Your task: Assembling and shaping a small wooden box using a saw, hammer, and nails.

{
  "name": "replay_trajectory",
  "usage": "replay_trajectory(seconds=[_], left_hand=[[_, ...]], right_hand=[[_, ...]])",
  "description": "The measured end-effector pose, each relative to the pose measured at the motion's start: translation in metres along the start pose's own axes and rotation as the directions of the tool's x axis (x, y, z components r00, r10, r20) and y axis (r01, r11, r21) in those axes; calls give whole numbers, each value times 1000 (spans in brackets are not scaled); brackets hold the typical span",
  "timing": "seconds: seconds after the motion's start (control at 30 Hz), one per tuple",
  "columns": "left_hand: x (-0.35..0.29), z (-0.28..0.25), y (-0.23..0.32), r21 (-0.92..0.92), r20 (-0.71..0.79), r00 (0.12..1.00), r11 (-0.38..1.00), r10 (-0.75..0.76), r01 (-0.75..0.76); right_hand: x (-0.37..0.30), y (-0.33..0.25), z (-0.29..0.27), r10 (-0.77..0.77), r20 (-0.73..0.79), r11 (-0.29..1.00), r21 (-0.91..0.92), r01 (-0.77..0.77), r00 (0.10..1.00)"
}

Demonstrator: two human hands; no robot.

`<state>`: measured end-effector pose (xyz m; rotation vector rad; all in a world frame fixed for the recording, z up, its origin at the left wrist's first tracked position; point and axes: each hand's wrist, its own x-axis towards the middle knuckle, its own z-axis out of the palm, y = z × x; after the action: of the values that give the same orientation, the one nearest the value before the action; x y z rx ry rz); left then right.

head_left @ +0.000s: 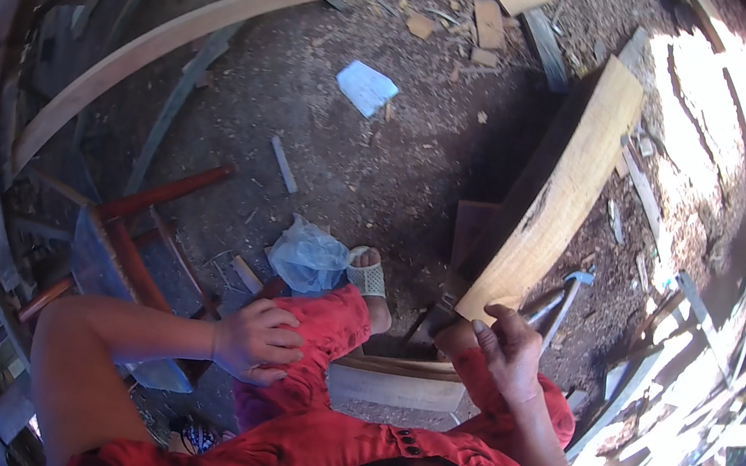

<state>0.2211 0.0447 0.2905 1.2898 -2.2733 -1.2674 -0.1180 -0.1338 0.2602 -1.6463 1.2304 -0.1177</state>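
Note:
My left hand [260, 341] lies on my left thigh in red patterned trousers [322, 321]. Its fingers are slightly spread and nothing is in them. Above my right knee, my right hand [511, 353] has its fingers curled, with thumb and forefinger near the close end of a thick pale wooden beam [562, 193]. Whether something small is between those fingers I cannot make out. The beam slants away to the far right, its dark side facing left. Just right of this hand is a hammer [578, 277] with a bluish head.
A reddish-brown wooden frame [164, 194] stands at left, below a long curved plank [181, 34]. Crumpled clear plastic [308, 254] lies by my sandalled foot [369, 275]. A white sheet [367, 88], wood offcuts [488, 22] and chips cover the dirt floor. Wood scraps [646, 190] lie at right.

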Motion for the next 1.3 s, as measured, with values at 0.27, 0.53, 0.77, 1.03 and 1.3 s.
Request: replay_trajectory(seconds=[0.27,0.53,0.77,1.03,1.3], left_hand=[[-22,28,52,-161,-77,997,987,-32,19],[-12,70,109,-137,79,905,895,-418,425],[2,77,154,-271,-23,478,466,-878,842],[-93,-217,134,-406,-893,-210,512,-398,757],[-236,-383,88,-675,-457,-376,40,-806,737]], right_hand=[[-15,9,60,24,143,997,-76,-13,989],[-120,4,50,-106,318,902,-368,226,942],[-122,-27,-20,-142,475,638,-627,448,868],[-60,-86,-72,140,667,642,-624,446,732],[41,-305,-56,-310,490,712,-447,541,814]])
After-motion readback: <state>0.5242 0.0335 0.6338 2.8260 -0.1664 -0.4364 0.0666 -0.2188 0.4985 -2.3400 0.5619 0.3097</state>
